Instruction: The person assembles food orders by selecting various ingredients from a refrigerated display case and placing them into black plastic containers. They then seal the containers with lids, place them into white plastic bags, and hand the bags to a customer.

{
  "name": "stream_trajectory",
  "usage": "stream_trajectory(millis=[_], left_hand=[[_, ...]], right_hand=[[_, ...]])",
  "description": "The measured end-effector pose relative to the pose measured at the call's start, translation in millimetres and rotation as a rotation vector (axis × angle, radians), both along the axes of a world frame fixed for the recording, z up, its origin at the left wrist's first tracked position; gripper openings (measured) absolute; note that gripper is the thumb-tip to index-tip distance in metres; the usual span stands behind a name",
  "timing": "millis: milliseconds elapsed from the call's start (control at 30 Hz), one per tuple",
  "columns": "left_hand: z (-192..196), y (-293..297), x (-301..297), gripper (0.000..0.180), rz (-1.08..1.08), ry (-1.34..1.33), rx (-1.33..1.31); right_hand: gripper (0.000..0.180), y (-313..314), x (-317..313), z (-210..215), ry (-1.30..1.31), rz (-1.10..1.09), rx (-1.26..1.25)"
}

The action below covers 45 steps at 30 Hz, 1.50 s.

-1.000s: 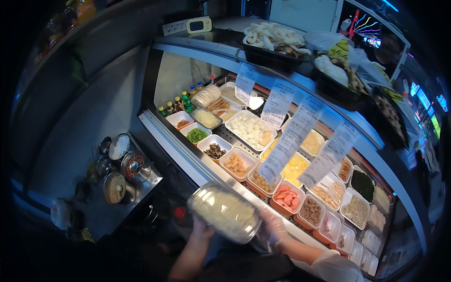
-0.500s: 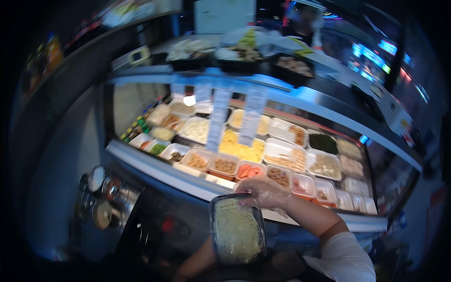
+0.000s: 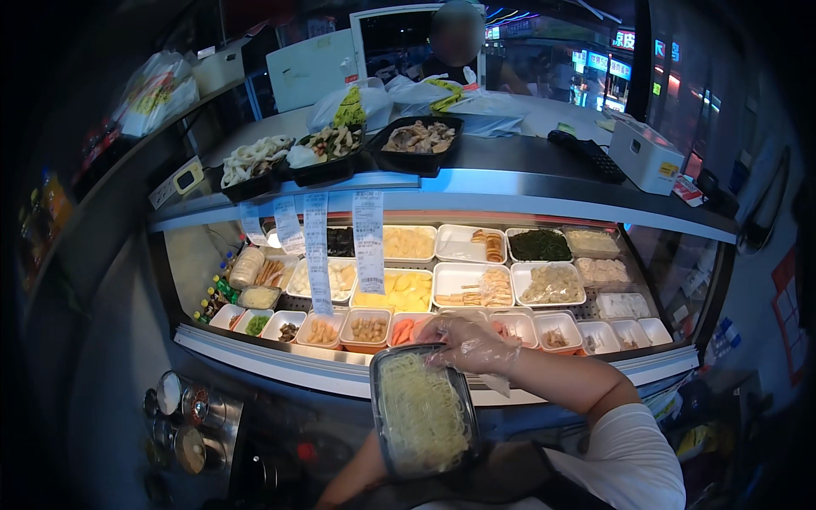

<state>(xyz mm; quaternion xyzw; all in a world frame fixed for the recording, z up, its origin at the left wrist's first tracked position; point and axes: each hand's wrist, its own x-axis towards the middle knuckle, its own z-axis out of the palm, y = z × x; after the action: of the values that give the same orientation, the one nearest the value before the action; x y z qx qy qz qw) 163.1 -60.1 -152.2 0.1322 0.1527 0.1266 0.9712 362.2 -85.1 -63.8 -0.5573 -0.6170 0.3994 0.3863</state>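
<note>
Noodle tray filled, toppings not yet added.

I see my left hand [image 3: 361, 472] under the clear noodle tray [image 3: 422, 412], its grip hidden, so I cannot tell; the tray sits low before the display case's front rail [image 3: 280, 361]. My gloved right hand [image 3: 472, 342] hovers loosely curled over the front bins [image 3: 370, 327], holding nothing I can see. Room is tight above, with hanging receipts [image 3: 368, 240] left of the reach.

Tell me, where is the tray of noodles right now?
The tray of noodles sits low in the middle of the head view, in front of the display counter, just under the gloved right hand.
</note>
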Motion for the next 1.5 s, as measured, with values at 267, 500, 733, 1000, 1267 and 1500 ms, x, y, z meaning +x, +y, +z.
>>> stream_trajectory(millis=[267, 500, 733, 1000, 1267, 1500], left_hand=[[6.4, 2.2, 50.4, 0.044, -0.151, 0.011, 0.063], [5.4, 7.0, 76.9, 0.045, -0.231, 0.022, 0.07], [10.7, 8.8, 109.9, 0.045, -0.273, -0.013, 0.114], [58.4, 51.7, 170.7, 0.051, -0.283, -0.398, 0.196], [204.9, 79.5, 280.4, 0.067, 0.051, -0.708, 0.249], [222.3, 76.3, 304.9, 0.068, -0.098, -0.526, 0.181]], right_hand=[[0.054, -4.4, 53.4, 23.9, -0.785, -0.053, 0.172], [0.048, -19.4, 76.7, 38.8, -0.745, -0.108, -0.234], [0.028, -44.1, 85.1, 57.6, -0.47, -0.237, 0.146], [0.022, -162.4, 124.0, 116.3, 0.325, -0.268, 0.836], [0.035, -117.3, 127.0, 125.5, 0.209, -0.541, 0.798], [0.013, -65.9, 159.6, 136.6, 0.051, -0.685, 0.889]])
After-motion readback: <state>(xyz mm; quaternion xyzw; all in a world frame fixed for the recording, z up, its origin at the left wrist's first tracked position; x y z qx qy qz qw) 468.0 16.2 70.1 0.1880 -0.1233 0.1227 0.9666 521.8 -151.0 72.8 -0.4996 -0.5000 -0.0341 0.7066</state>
